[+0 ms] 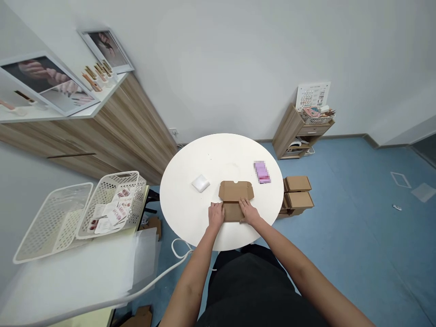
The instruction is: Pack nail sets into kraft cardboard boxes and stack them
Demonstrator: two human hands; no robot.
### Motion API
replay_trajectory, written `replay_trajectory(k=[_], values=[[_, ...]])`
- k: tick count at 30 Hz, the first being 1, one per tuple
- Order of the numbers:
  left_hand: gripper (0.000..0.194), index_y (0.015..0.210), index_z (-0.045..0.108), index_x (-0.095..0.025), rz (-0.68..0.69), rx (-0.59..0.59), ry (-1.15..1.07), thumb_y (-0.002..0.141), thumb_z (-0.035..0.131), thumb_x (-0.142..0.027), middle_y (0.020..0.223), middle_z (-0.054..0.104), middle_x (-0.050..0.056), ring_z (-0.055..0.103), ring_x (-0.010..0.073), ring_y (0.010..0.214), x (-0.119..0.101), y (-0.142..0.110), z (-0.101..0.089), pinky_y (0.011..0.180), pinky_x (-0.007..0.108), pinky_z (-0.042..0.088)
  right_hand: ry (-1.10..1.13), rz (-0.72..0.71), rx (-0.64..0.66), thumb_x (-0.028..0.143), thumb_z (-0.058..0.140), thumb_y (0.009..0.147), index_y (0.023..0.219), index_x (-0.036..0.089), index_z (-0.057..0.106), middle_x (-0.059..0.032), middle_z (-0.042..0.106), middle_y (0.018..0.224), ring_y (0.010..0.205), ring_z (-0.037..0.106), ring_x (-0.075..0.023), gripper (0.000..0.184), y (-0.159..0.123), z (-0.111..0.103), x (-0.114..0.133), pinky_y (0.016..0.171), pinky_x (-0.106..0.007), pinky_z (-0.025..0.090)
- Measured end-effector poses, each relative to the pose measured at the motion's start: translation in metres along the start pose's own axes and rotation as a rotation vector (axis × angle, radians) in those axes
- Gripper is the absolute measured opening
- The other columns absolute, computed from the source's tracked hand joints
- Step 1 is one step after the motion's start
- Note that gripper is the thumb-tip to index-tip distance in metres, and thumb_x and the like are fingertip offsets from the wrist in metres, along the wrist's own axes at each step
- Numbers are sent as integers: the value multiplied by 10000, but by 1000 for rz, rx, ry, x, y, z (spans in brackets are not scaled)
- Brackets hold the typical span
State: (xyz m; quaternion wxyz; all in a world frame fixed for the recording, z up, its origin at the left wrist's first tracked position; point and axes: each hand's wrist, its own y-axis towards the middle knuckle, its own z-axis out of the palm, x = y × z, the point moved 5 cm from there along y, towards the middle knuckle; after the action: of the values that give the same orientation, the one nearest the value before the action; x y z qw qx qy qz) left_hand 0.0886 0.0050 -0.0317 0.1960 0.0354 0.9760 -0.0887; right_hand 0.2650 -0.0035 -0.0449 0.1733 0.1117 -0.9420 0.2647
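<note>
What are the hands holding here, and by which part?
Left hand and right hand press the near end of a cardboard box, one each side; no clear grip shows.

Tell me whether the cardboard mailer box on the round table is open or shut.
Open: the cardboard mailer box lies spread flat, its lid out beyond the left hand and right hand.

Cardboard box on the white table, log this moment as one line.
left hand: on cardboard mailer box | right hand: on same box | surface: round white table | also: white packet
</note>
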Motion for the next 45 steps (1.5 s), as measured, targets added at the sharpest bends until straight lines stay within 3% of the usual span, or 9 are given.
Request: replay_trajectory(k=[6, 9, 12, 14, 18, 24, 29, 36, 45], values=[[329, 1184, 609, -207, 21, -53, -34, 895, 461, -262, 1216, 629, 108, 486, 290, 1198, -1, -5, 0, 1002, 431, 416, -20, -2, 8, 293, 864, 595, 1555, 219, 161, -136, 155, 1626, 1493, 115, -317, 1192, -1, -2, 2, 1018, -405, 469], [420, 1293, 538, -180, -136, -154, -129, 895, 465, -290, 1406, 501, 143, 431, 297, 1298, 20, -10, -7, 1043, 441, 389, -5, -6, 6, 301, 863, 598, 1557, 220, 146, -133, 146, 1628, 1496, 104, -313, 1201, -2, -3, 1, 1030, -401, 456], [429, 1269, 549, -142, -417, -23, -287, 939, 384, -360, 1302, 586, 170, 548, 292, 1191, 45, -16, -4, 926, 403, 465, -11, -10, 2, 291, 858, 604, 1558, 204, 148, -128, 164, 1625, 1496, 107, -305, 1192, -4, -3, 1, 1039, -401, 452], [444, 1093, 644, -156, -478, 103, -349, 962, 315, -423, 1084, 693, 138, 645, 270, 1005, 52, -19, 0, 789, 356, 502, -18, -11, 1, 289, 853, 604, 1560, 195, 140, -127, 171, 1624, 1495, 111, -304, 1196, -4, -3, 1, 1046, -404, 448], [482, 825, 684, -202, -404, 197, -374, 939, 351, -532, 845, 728, 60, 674, 224, 826, 45, -18, -2, 674, 285, 477, -15, -12, 14, 310, 840, 609, 1565, 195, 105, -120, 140, 1631, 1500, 87, -305, 1212, -4, -2, 1, 1066, -405, 431], [302, 885, 677, -194, -318, 234, -303, 842, 588, -480, 954, 737, 88, 672, 240, 939, 11, -9, -1, 739, 281, 451, -34, -10, 11, 322, 832, 624, 1563, 199, 124, -115, 137, 1632, 1500, 92, -300, 1182, -4, -3, 2, 1060, -405, 436], [377, 872, 632, -170, -245, 255, -72, 868, 544, -537, 940, 712, 124, 667, 265, 921, -8, -6, -3, 697, 301, 431, -44, -20, -6, 327, 839, 626, 1561, 205, 130, -127, 142, 1630, 1497, 113, -303, 1180, -6, -5, 3, 1042, -405, 450], [357, 918, 569, -180, -271, 230, -2, 854, 595, -530, 959, 679, 96, 648, 250, 945, -10, -1, -3, 685, 291, 403, -60, -14, -10, 303, 861, 601, 1555, 197, 167, -130, 183, 1620, 1489, 142, -310, 1184, -5, -5, 4, 1043, -404, 457], [102, 862, 521, -210, -203, 146, 75, 908, 538, -300, 904, 660, 55, 626, 216, 895, -2, 12, 12, 671, 288, 373, -70, 11, 19, 340, 853, 612, 1557, 200, 150, -137, 158, 1625, 1491, 121, -321, 1187, -2, -6, 3, 1004, -420, 485]])
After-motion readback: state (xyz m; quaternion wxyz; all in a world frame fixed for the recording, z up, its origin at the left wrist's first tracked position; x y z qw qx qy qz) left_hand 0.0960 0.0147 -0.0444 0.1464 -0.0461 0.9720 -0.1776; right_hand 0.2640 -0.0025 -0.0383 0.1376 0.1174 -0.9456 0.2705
